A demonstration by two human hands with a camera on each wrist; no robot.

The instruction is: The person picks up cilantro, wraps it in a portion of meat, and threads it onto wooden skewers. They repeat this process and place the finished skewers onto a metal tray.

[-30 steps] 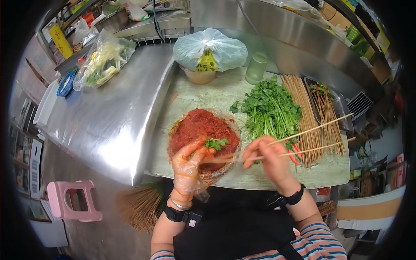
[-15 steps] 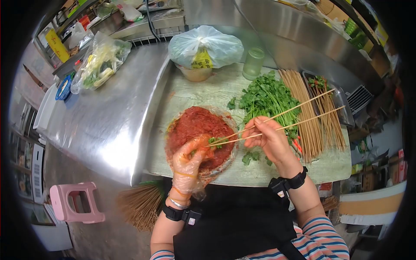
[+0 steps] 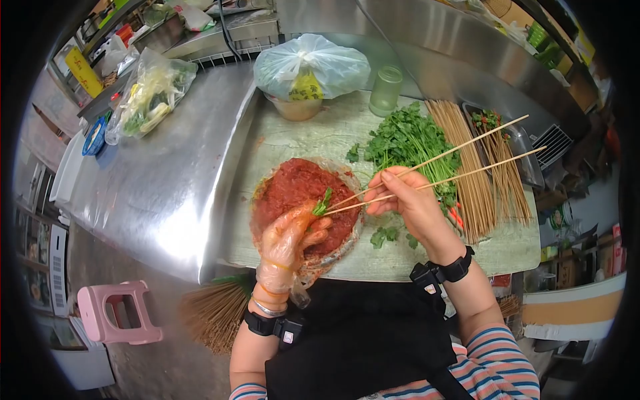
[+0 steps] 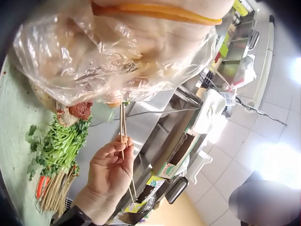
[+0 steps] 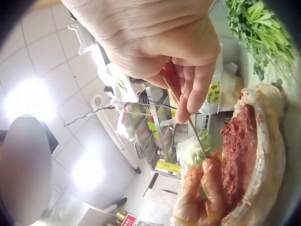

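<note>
My left hand (image 3: 287, 235), in a clear plastic glove with yellow bands at the wrist, pinches a small folded coriander sprig (image 3: 322, 202) over the red minced mixture (image 3: 293, 185). My bare right hand (image 3: 412, 200) grips two bamboo skewers (image 3: 467, 143) that spread apart toward their far ends. Their near tips meet at the sprig, right by the gloved fingers. In the right wrist view, the gloved fingers (image 5: 214, 181) close around a skewer tip beside the mixture. A plastic-lined bowl (image 5: 270, 155) holds the mixture. Glove plastic hides much of the left fingers in the left wrist view.
Behind the right hand lie a coriander pile (image 3: 413, 143), a row of bare skewers (image 3: 467, 193) and a metal tray (image 3: 531, 157) with filled skewers. At the back stand a bagged tub (image 3: 310, 67) and a glass jar (image 3: 385, 90). Loose leaves (image 3: 385, 236) lie beside the bowl.
The right hand, blurred and lower a second ago, has moved up and brought the skewer tips to the sprig. The sprig, earlier spread flat, now stands bunched in the left fingers.
</note>
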